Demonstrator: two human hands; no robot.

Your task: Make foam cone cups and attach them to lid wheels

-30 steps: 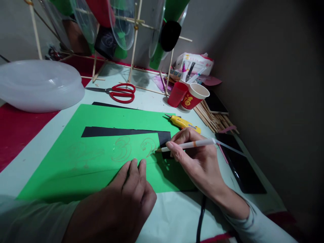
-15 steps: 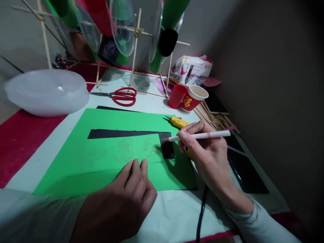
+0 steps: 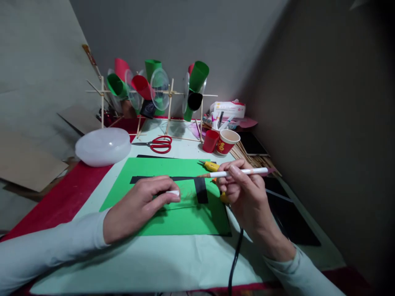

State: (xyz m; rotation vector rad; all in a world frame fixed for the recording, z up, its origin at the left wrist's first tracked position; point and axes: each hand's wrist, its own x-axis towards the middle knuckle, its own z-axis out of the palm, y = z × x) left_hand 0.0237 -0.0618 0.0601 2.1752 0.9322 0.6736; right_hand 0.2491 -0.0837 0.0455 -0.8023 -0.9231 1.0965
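A green paper sheet [image 3: 185,218] lies on the pale table cover, with black paper strips [image 3: 201,190] across it. My left hand [image 3: 140,205] rests on the green sheet, fingers curled round a small white eraser [image 3: 173,193] pressed to the paper. My right hand [image 3: 247,197] hovers at the sheet's right edge, pinching a white pencil [image 3: 239,173] that lies level, tip pointing left above the paper. A yellow glue gun [image 3: 211,166] lies just behind the right hand.
Red scissors [image 3: 160,144] lie behind the sheet. A stack of clear plastic plates [image 3: 103,146] sits at left. Two paper cups [image 3: 222,142] and wooden sticks [image 3: 251,160] stand at right. A stick frame with cups and discs [image 3: 160,92] stands at the back. A black cable [image 3: 234,259] runs forward.
The view has pulled back and up. My left hand moved forward over the drawn shapes and now holds a white eraser. The pencil tip lifted off the paper.
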